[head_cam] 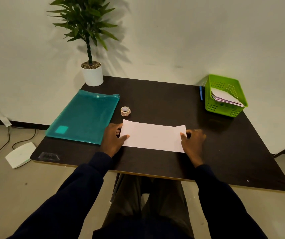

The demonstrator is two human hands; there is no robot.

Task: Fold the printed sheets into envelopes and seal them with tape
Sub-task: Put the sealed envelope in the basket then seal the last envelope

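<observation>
Far left of the sheet [153, 137], off the table [172, 100] and down on the floor, lies a flat white box [20, 155] with dark cables running by it. On the table's near left corner, well left of the sheet, is a crumpled clear patch [48, 156]. A teal folder [84, 116] lies flat just left of the sheet, its near right corner close by the left hand [113, 138]. Far back and left of the sheet, a white pot [92, 75] with a green plant [86, 23] stands upright at the table's back edge. The tape [125, 111], a small roll, sits just behind the sheet's far left corner, apart from it. The left hand pinches the sheet's left edge, thumb on top and fingers curled at the edge. The sheet is white and lies on the dark table in front of the person, its long side running across. The right hand [193, 142] grips the sheet's right edge, thumb on the paper, fingers curled beside it. Far back and right of the sheet, a blue pen [201, 93] lies just beside a green basket [224, 109]; whether they touch cannot be told. The basket holds a stack of folded white papers [224, 98].
</observation>
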